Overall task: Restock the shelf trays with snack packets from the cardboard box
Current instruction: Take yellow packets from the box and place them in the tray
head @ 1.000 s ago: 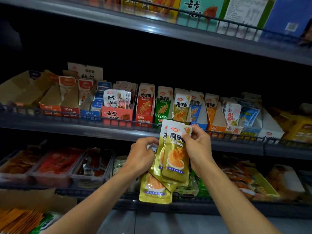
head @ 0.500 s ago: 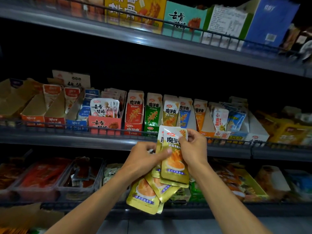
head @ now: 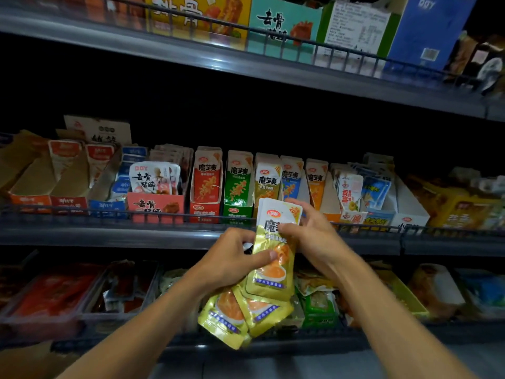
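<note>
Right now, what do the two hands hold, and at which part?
Both grip yellow snack packets: the left hand around their middle, the right hand pinching the upper part.

There is one view only, from a wide-angle camera worn on the person's head. It faces a set of store shelves straight on and tips slightly upward, so the middle shelf [head: 109, 236] crosses the frame near its centre and the upper shelf [head: 246, 67] slants across the top. It sits close: both forearms enter from the bottom edge, and the left hand [head: 232, 263] and right hand [head: 311, 236] meet just below centre. Straight rails bow toward the edges.
</note>
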The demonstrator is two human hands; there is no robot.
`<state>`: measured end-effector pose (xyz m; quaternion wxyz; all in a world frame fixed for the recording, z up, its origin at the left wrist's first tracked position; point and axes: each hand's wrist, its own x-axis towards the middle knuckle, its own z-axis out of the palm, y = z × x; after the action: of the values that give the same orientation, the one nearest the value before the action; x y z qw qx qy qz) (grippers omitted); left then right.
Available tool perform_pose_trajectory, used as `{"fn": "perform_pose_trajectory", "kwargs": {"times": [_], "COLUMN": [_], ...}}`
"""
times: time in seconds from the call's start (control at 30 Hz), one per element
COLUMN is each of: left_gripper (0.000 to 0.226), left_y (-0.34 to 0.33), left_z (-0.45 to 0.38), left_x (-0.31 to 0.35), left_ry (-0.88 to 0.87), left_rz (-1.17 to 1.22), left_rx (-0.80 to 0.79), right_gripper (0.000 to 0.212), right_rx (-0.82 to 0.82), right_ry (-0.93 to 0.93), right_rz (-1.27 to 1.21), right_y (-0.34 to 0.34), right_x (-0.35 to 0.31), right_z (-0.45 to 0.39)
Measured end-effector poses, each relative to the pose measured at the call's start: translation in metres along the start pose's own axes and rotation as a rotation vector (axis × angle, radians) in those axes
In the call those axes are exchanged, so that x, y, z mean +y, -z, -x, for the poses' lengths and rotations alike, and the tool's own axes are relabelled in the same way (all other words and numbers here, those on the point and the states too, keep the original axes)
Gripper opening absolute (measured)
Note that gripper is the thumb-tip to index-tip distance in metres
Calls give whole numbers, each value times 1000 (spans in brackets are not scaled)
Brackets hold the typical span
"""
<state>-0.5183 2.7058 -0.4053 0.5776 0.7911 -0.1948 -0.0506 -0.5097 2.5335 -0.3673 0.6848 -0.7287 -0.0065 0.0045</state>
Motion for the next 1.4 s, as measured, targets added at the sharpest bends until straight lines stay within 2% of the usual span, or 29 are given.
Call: {"fn": "perform_pose_trajectory", "kwargs": {"times": [0.1, 0.17, 0.33, 0.43, 0.47, 0.53, 0.6, 0.63, 0.77, 1.0, 1.07, 1.13, 1.2, 1.4], "left_gripper": [12, 11, 15, 21, 28, 56, 84, 89, 87, 73, 71, 70, 70, 74], "left_y": [8, 10, 31, 44, 46, 46, 44, 43, 40, 38, 39, 40, 40, 37], "left_z": [-14, -26, -62, -77, -81, -90, -102, -108, -124, -130, -129, -129, -128, -126], "left_x": [2, 5, -6, -23, -28, -32, -34, -35, -41, -49, -49, -48, -47, -46], "left_ry": [-10, -37, -35, 13, 16, 13, 10, 7, 27, 17, 12, 17, 21, 22], "left_rz": [-25, -4, -42, -197, -268, -334, -358, -381, -468, -462, -457, -462, -452, -435], "left_rx": [-10, 19, 204, 179, 141, 56, 3, -16, -77, -58, -65, -69, -68, -65], "right_gripper": [61, 61, 63, 60, 59, 61, 62, 61, 54, 53, 58, 70, 72, 75], "right_rx": [-150, -149, 103, 274, 317, 367, 378, 371, 317, 150, 168, 247, 311, 349], "right_ry": [-51, -29, 80, 190, 238, 305, 319, 315, 294, 276, 295, 329, 341, 354], "right_rz": [168, 202, 56, 40, 48, 92, 147, 156, 339, 777, 873, 975, 1058, 1067], "right_y": [18, 23, 51, 67, 68, 66, 59, 55, 44, 25, 23, 24, 24, 29], "right_x": [-15, -22, -32, -35, -37, -36, -33, -31, -23, -2, 6, 9, 8, 11], "right_z": [-11, -21, -65, -97, -107, -127, -147, -156, -178, -196, -198, -201, -200, -194]}}
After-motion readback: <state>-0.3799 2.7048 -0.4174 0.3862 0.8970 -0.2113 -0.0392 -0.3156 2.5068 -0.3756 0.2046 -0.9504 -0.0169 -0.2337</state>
